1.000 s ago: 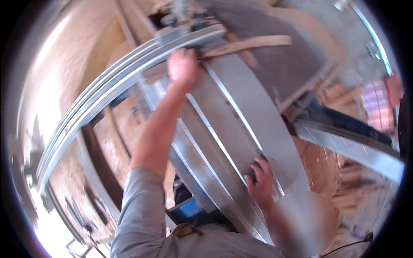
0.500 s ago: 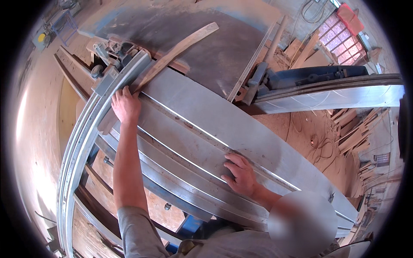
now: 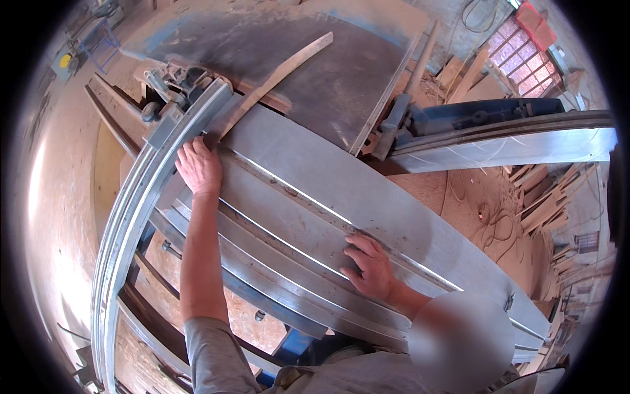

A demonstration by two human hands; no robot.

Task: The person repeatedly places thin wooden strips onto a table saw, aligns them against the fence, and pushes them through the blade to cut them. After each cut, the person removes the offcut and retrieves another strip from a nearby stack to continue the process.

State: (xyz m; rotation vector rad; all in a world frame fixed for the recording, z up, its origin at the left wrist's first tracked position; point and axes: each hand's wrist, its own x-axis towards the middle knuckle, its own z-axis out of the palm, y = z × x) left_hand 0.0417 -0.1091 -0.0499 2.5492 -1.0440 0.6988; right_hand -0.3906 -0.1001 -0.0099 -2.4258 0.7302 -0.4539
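A long, slightly curved wooden strip (image 3: pixel 279 73) lies slantwise across the dark worktop and the far left end of a grooved metal machine table (image 3: pixel 315 167). My left hand (image 3: pixel 200 165) is closed over its near end, beside a long metal fence (image 3: pixel 128 197). The palm hides part of the strip and the fingertips. Farther right, my right hand (image 3: pixel 371 268) rests on the metal table next to a groove. Its fingers are a little bent and spread, with nothing in them.
A dark worktop (image 3: pixel 216 43) adjoins the metal table at the back. A metal clamp-like fitting (image 3: pixel 174 85) sits near the fence's far end. At right, a metal beam (image 3: pixel 505 148) juts out over the dusty floor, with cables (image 3: pixel 499 226) and wood offcuts (image 3: pixel 551 200) beyond.
The whole view has shifted slightly. My left hand and the strip's near end sit a little farther right; my right hand stays at the same spot on the table.
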